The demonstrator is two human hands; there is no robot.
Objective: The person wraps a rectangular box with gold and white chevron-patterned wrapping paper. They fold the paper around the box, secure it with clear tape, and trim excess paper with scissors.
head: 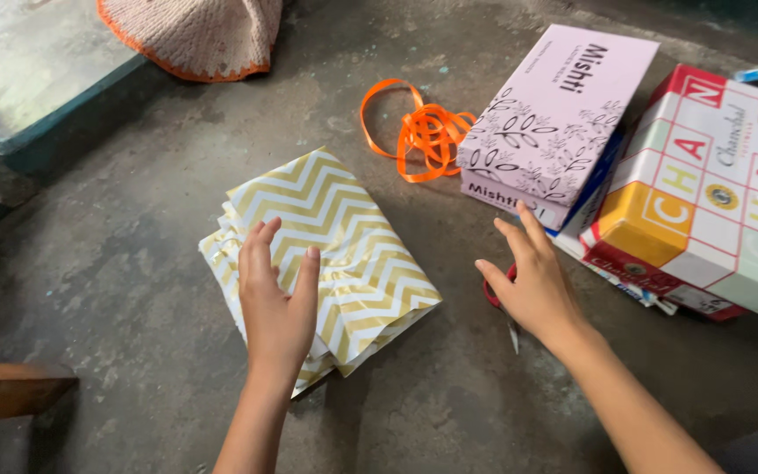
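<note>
The package (pixel 331 254), wrapped in white paper with gold zigzag stripes, lies on the grey concrete floor (pixel 133 290) a little left of the middle of the frame, and it looks already covered on every side that shows, with paper folded over at its lower right end and some loose, slightly crumpled layers along its left and bottom edges. Judging by that, the wrapping seems mostly done, while the folds at the ends do not look fastened and no ribbon is on it yet: the orange ribbon (pixel 418 132) lies apart in a loose tangle above it, near the top middle. The left hand (pixel 275 303) rests flat on the lower left part of the package, fingers spread wide and holding nothing, pressing on the paper. The right hand (pixel 532 276) hovers open, fingers apart and empty, right of centre, just over a pair of red-handled scissors (pixel 500 303) whose blade points down toward the bottom of the frame; whether it touches them I cannot tell. To the right, a pale pink box with a leaf pattern (pixel 554 114) leans on a colourful checked box (pixel 712 193). A knitted pink cloth with an orange edge (pixel 195 35) sits at the top left
</note>
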